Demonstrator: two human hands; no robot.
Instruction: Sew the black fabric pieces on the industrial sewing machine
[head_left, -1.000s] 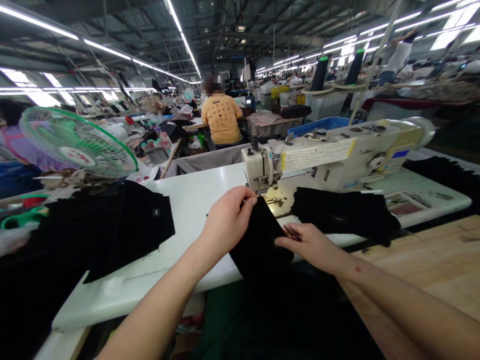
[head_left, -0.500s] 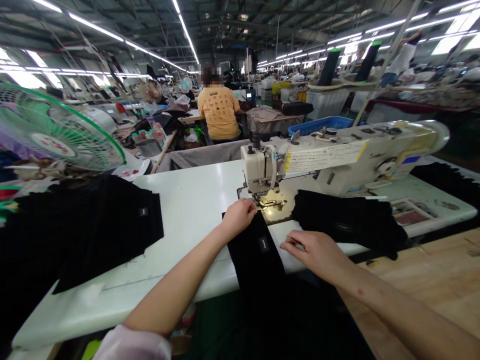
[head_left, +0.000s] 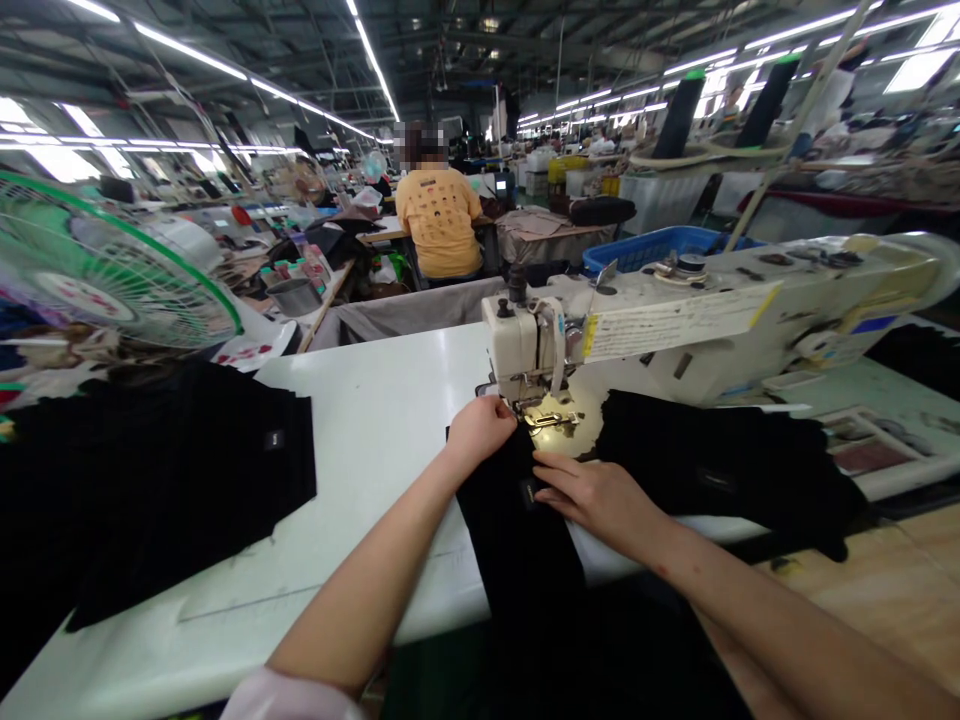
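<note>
A black fabric piece (head_left: 517, 550) with a small dark label (head_left: 529, 494) runs from the sewing machine (head_left: 517, 345) over the table's front edge toward my lap. Its far end lies just before the needle area. My left hand (head_left: 484, 430) is closed on that far end, fingers pinched, next to the presser foot. On the fabric's right edge rests my right hand (head_left: 600, 500), its fingers stretched out and touching the cloth beside the label. The fingertips partly cover the label.
Black fabric pieces (head_left: 217, 470) are heaped at the left of the white table (head_left: 375, 400). Another black stack (head_left: 720, 460) lies right of the needle. A green fan (head_left: 112, 270) stands at left, a blue basket (head_left: 667, 245) behind the machine. A person in a yellow shirt (head_left: 439, 225) sits ahead.
My right hand has moved left and onto the fabric beside the label. My left hand stays at the fabric's far end. The view has shifted slightly.
</note>
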